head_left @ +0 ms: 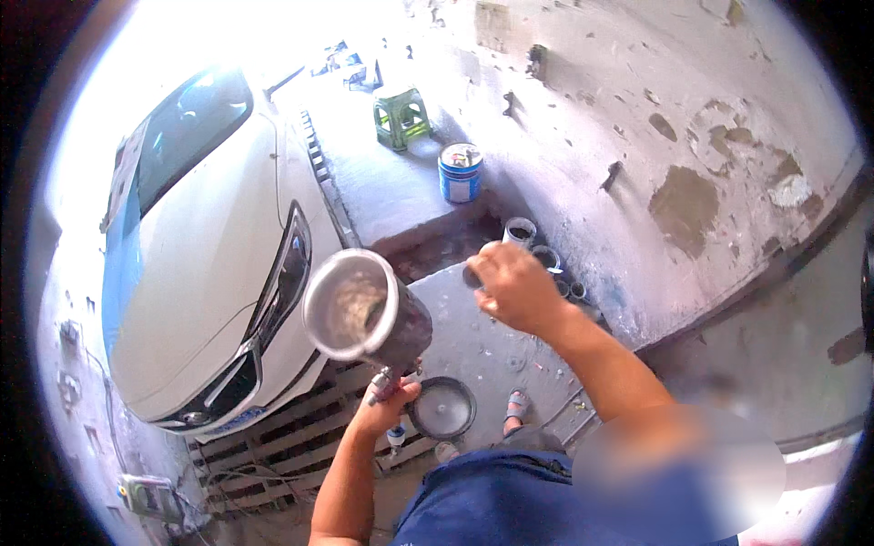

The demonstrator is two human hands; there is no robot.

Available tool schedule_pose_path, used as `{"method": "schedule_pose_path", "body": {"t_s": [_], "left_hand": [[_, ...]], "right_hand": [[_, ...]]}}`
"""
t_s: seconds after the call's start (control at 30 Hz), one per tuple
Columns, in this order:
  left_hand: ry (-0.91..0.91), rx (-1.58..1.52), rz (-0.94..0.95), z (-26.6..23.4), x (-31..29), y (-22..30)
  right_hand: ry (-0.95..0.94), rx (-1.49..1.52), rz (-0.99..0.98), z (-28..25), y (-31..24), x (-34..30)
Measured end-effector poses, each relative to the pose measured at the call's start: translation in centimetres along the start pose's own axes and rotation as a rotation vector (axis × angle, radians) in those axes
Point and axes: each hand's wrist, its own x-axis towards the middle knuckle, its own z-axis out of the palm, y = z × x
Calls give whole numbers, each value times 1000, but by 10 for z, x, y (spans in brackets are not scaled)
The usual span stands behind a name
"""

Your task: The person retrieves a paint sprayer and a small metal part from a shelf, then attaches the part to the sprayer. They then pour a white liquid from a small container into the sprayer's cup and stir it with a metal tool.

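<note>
A white car (209,282) is parked up and to the left of the fingers of the left hand (387,408), with its front end turned their way. Just below that bumper, a slatted grate (282,437) is laid in the floor, left of the same fingers and lower down. A spray gun (382,380) is held right in those fingers, wrapped snugly round its metal part. Its big grey cup (405,335) is carried just above them, mouth tipped up toward the camera; what's inside can't really be made out. Well beyond the fingers of both hands, a green stool (401,120) is stood near the wall (592,118). A black-rimmed tub (472,411) with something pale in it is set just right of the left fingers, lower down. A blue can (461,173) is placed farther out, beyond the right hand (517,289). That hand's fingers are curled in close together; whether anything's pinched there can't be told. A few small open containers (520,240) are clustered just past and to the right of those fingers, by the wall.
</note>
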Motion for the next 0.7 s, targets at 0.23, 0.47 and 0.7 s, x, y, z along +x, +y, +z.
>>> {"method": "schedule_pose_path", "body": {"t_s": [0.23,0.47,0.7], "left_hand": [[-84,68,-59,10,32,21],[-11,57,-128,23,47,17],[25,89,-126,29,52,25]], "right_hand": [[-92,55,74,60,4,-25],[-92,24,45,65,9,-24],[-117,-115,-10,68,13,-25]]}}
